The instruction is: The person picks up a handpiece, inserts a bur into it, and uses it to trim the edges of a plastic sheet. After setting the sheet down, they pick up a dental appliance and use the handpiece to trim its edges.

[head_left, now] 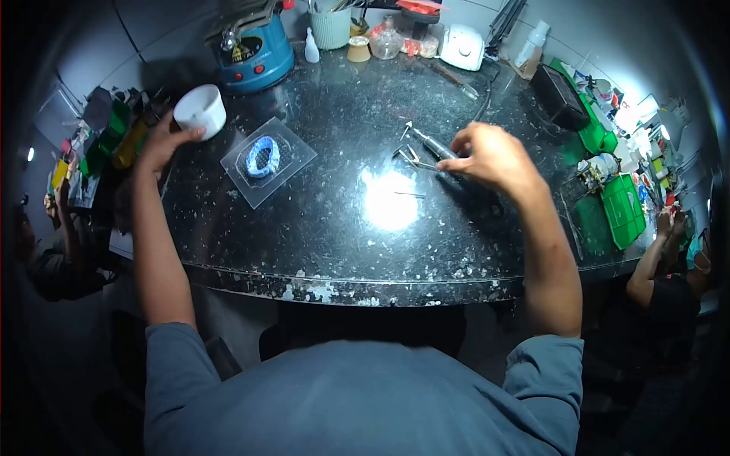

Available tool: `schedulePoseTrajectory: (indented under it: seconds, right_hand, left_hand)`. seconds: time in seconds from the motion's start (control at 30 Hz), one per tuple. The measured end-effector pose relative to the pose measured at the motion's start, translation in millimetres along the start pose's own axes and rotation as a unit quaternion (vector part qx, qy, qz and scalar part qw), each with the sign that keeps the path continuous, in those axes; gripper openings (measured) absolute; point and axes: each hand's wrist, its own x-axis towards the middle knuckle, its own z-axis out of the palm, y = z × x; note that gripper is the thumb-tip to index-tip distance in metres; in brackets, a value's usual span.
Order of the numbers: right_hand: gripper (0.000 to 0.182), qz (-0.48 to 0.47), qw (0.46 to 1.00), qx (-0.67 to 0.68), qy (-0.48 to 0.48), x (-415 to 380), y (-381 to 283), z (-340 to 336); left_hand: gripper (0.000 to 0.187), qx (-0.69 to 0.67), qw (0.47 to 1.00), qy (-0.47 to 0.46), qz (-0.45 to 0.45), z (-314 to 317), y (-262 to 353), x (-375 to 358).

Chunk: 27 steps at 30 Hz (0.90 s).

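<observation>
Left hand is clamped round a white cup, thumb pressed against the outside, near the left end of the dark workbench. Just to the right of that cup, a blue ring lies on a clear square plate, the plate's corners pointing up and down the view. Over on the right side, the right hand is palm down with its fingers bent, at the near end of a grey pen-shaped tool; I cannot tell whether it grips that tool or only hovers over it. Small sticks lie by its thumb, and a thin rod lies apart from them, nearer the person (right by the glare of the lamp on the surface).

Along the back stand a blue machine, a small white bottle, a ribbed pot and a glass jar. A black box and a green bin sit at the right end.
</observation>
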Motion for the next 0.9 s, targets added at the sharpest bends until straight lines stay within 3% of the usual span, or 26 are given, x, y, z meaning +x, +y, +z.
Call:
schedulePoseTrajectory:
  seconds: [0.03,0.1,0.17,0.2,0.27,0.3,0.33,0.37,0.4,0.43,0.5,0.57,0.6,0.67,0.7,0.73,0.8,0.83,0.9]
  right_hand:
    - [0.041,-0.007,1.0,-0.005,0.002,5,-1,8]
    - [0.031,-0.08,0.992,-0.012,0.096,-8,9,23]
    - [0.032,-0.098,0.984,-0.02,0.148,-8,20,22]
    - [0.034,-0.082,0.983,0.047,0.154,-12,26,15]
    - [0.036,-0.074,0.953,0.244,0.164,-24,43,-1]
    - [0.03,-0.124,0.932,0.306,0.152,-21,58,-4]
    - [0.026,-0.132,0.905,0.382,0.135,-24,63,-9]
    - [0.024,-0.141,0.872,0.455,0.112,-26,65,-12]
    - [0.023,-0.163,0.834,0.521,0.079,-24,71,-11]
    - [0.023,-0.187,0.795,0.574,0.052,-29,65,-15]
    - [0.03,-0.279,0.709,0.644,0.068,-25,61,-8]
    - [0.044,-0.294,0.666,0.676,0.113,-20,56,1]
    - [0.045,-0.301,0.651,0.689,0.106,-19,49,2]
    - [0.049,-0.324,0.634,0.7,0.062,-16,44,3]
    - [0.048,-0.327,0.63,0.704,0.03,-14,49,6]
    - [0.048,-0.328,0.622,0.711,-0.001,-17,49,6]
    - [0.05,-0.341,0.586,0.734,-0.046,-21,47,11]
    - [0.054,-0.402,0.538,0.734,-0.097,-20,44,13]
    - [0.056,-0.418,0.53,0.725,-0.141,-35,33,11]
  left_hand:
    - [0.085,-0.02,0.999,-0.015,-0.022,5,-6,2]
    - [0.087,-0.01,0.998,-0.039,-0.046,10,6,-8]
    - [0.088,0.026,0.999,-0.042,0.001,15,2,-6]
    - [0.088,0.026,0.999,-0.04,0.003,17,5,-8]
    - [0.08,0.136,0.973,0.148,0.114,22,20,-10]
    - [0.058,0.049,0.961,0.189,0.196,67,85,-35]
    - [0.041,-0.081,0.958,0.144,0.236,114,138,-65]
    - [0.036,-0.071,0.925,0.076,0.365,153,149,-81]
    - [0.04,-0.121,0.934,-0.05,0.332,195,176,-112]
    - [0.05,-0.089,0.926,-0.111,0.35,225,191,-132]
    - [0.064,-0.222,0.918,-0.242,0.224,293,206,-172]
    - [0.053,-0.474,0.784,-0.381,0.124,336,224,-177]
    - [0.053,-0.477,0.785,-0.375,0.124,342,235,-182]
    - [0.026,-0.618,0.679,-0.391,-0.057,340,254,-186]
    - [0.026,-0.621,0.683,-0.381,-0.054,338,253,-182]
    - [0.023,-0.593,0.667,-0.444,-0.085,335,251,-176]
    - [0.042,-0.552,0.651,-0.512,-0.096,327,245,-173]
    - [0.039,-0.586,0.571,-0.566,-0.102,327,233,-172]
    - [0.035,-0.55,0.424,-0.718,-0.053,318,215,-163]
